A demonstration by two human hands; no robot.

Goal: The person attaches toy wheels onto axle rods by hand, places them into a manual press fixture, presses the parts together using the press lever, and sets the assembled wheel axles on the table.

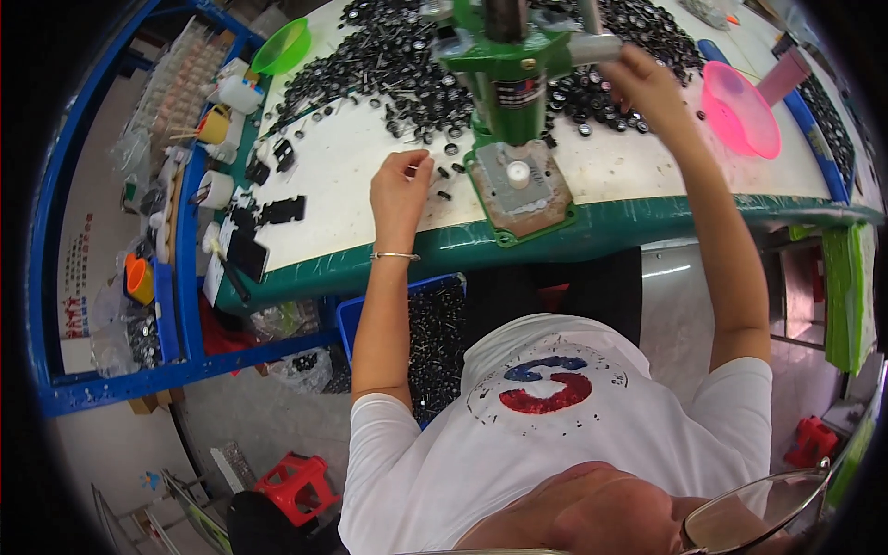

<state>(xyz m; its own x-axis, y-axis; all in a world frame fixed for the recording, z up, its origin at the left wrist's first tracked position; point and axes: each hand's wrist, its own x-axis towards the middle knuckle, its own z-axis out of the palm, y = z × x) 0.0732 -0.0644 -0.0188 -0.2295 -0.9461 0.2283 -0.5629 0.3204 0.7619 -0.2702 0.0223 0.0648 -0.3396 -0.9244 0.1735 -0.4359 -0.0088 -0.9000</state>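
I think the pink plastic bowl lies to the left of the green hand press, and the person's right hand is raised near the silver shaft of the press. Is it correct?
Not quite: the head view shows the pink plastic bowl to the right of the green hand press. The person's right hand is indeed raised near the silver shaft.

Small parts (398, 57) lie left and right of the press (514, 109).
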